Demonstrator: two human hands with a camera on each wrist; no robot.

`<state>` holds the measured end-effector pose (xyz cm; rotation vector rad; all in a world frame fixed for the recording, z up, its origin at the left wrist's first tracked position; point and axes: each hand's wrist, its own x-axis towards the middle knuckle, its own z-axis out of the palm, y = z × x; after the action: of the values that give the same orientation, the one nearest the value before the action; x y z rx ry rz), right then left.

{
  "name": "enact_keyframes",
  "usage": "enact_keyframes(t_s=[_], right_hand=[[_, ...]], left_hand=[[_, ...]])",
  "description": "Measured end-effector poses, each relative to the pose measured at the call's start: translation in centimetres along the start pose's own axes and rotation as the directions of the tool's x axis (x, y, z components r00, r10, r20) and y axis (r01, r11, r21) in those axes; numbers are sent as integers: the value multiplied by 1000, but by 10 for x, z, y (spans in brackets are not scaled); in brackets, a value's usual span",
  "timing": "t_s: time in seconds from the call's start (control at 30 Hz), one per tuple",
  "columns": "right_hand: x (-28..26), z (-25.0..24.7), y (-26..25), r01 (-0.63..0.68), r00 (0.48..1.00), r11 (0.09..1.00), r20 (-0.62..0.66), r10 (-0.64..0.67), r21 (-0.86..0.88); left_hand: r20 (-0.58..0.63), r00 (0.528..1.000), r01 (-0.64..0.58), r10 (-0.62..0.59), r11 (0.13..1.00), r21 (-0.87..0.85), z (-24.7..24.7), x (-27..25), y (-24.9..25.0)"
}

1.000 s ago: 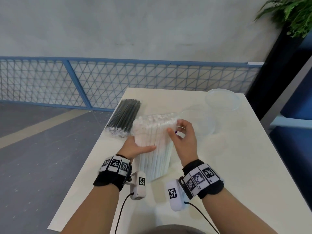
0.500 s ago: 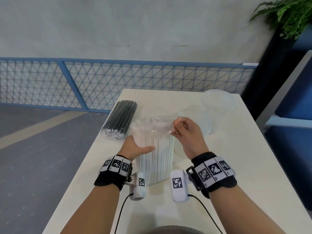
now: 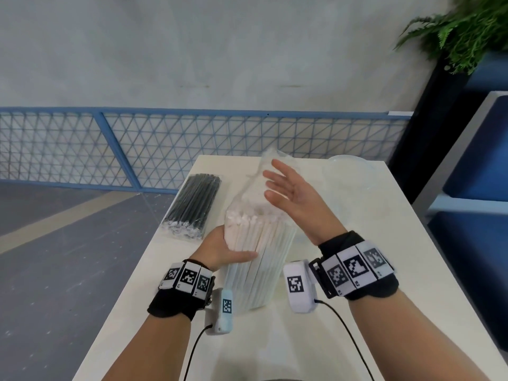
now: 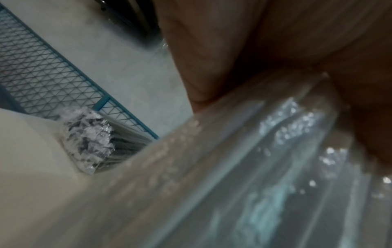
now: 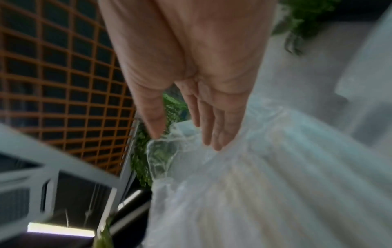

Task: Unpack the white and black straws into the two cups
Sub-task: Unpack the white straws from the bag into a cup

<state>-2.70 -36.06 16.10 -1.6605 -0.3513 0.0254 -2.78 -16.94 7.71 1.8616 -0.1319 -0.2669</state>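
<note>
A pack of white straws (image 3: 258,259) stands on end on the table (image 3: 357,270), still in clear plastic. My left hand (image 3: 220,248) grips its left side, thumb across the front; in the left wrist view the palm (image 4: 254,50) lies against the wrapped straws (image 4: 233,167). The loose bag top (image 3: 264,171) sticks up above the straw ends. My right hand (image 3: 275,180) is open beside it, straight fingers (image 5: 212,130) touching the film (image 5: 167,151). A wrapped pack of black straws (image 3: 192,204) lies flat at the table's left edge. One clear cup (image 3: 349,162) stands far right.
A blue mesh fence (image 3: 165,144) runs behind the table. A dark planter with a fern (image 3: 450,31) stands at the far right corner, and blue seating (image 3: 472,243) is on the right. The table's left edge drops to a grey floor (image 3: 68,257).
My right hand has let go of the pinched film and spread open. The bag's top now stands up loose above the straws. My left hand keeps its grip.
</note>
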Motion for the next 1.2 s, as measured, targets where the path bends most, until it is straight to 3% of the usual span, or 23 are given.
enact_keyframes(t_s=[0.07, 0.13, 0.27, 0.33, 0.4, 0.47, 0.63, 0.87, 1.03, 1.2], right_hand=[[3, -7, -1, 91, 990, 936, -71, -122, -341], [4, -12, -1, 139, 983, 826, -24, -182, -546], [3, -14, -7, 152, 981, 666, 196, -9, -730], [3, -14, -8, 145, 980, 671, 201, 5, -727], [4, -14, -8, 72, 991, 760, 134, 20, -646], [3, -15, -5, 31, 987, 784, 141, 73, -620], [4, -8, 2, 159, 940, 565, 299, 164, -810], [7, 13, 14, 212, 933, 531, 332, 140, -820], [6, 27, 19, 232, 958, 412, 281, 61, -881], [7, 28, 29, 204, 973, 460, 229, -3, -864]], left_hand=[[35, 999, 0, -1, 1000, 20, -2, -2, 2], [43, 999, -9, 8, 1000, 27, -3, -4, 4], [61, 998, -23, 19, 997, 68, -4, -5, 8], [57, 998, -28, 23, 996, 88, -6, -4, 8], [45, 999, -33, 28, 993, 113, -8, -3, 9], [36, 999, -41, 37, 991, 130, -9, -1, 9], [59, 998, -16, 9, 991, 132, -10, 4, 3], [110, 994, -20, 12, 997, 69, -10, 2, -8], [141, 990, -27, 19, 998, 57, -11, 3, -9], [95, 995, -32, 25, 997, 74, -11, 9, -13]])
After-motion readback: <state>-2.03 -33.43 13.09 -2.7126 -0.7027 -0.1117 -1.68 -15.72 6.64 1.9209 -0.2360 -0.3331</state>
